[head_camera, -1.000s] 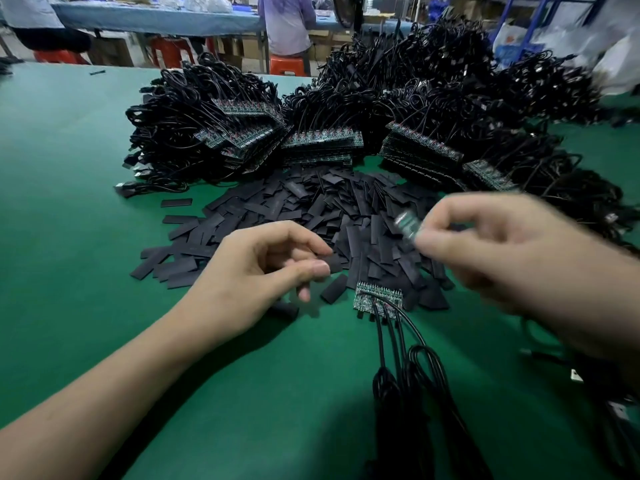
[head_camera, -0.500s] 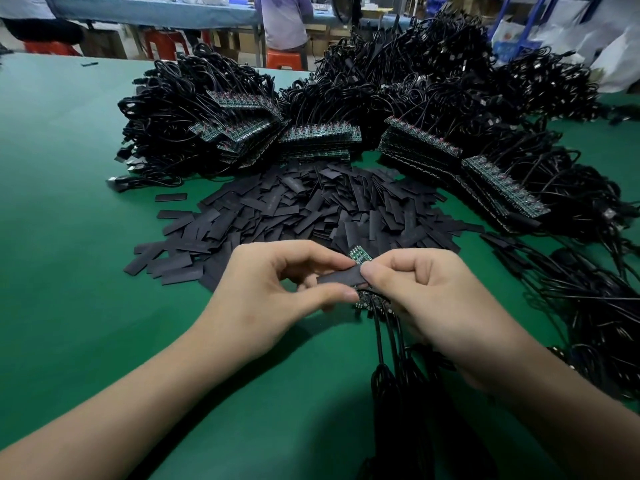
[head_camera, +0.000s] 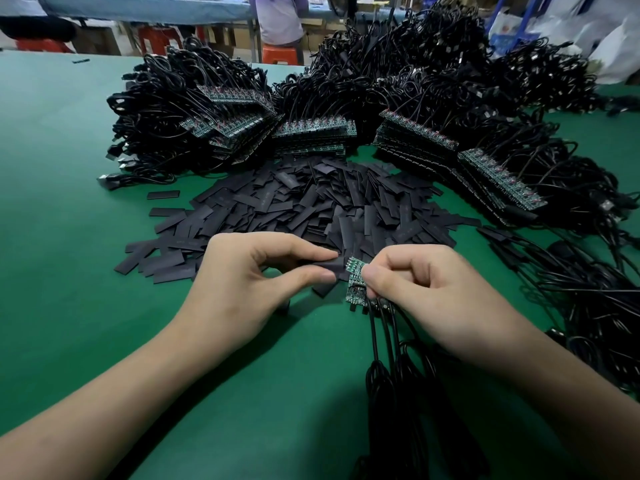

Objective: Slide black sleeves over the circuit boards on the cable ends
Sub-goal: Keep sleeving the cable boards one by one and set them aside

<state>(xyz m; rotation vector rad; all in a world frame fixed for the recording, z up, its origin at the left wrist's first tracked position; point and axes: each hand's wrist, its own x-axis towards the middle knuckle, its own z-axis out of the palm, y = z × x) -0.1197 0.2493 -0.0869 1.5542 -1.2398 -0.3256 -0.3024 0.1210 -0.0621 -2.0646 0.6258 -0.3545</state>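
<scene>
My left hand point(head_camera: 239, 289) pinches a flat black sleeve point(head_camera: 332, 265) between thumb and forefinger. My right hand point(head_camera: 433, 296) holds a small green circuit board point(head_camera: 354, 265) on a black cable, its end touching the sleeve's mouth. Below it lies a small row of green boards point(head_camera: 355, 292) whose black cables point(head_camera: 384, 348) run toward me. A heap of loose black sleeves point(head_camera: 311, 206) covers the green table point(head_camera: 69, 237) just beyond my hands.
Big piles of coiled black cables with rows of green boards point(head_camera: 311, 128) stand behind the sleeves and down the right side point(head_camera: 502, 178). More cables point(head_camera: 588, 299) lie at the right. A person point(head_camera: 278, 19) and red stools point(head_camera: 280, 53) are beyond the table.
My right hand came in from the right with a board and met my left hand. The board's tip now shows beside the sleeve's end, and both hands sit slightly lower.
</scene>
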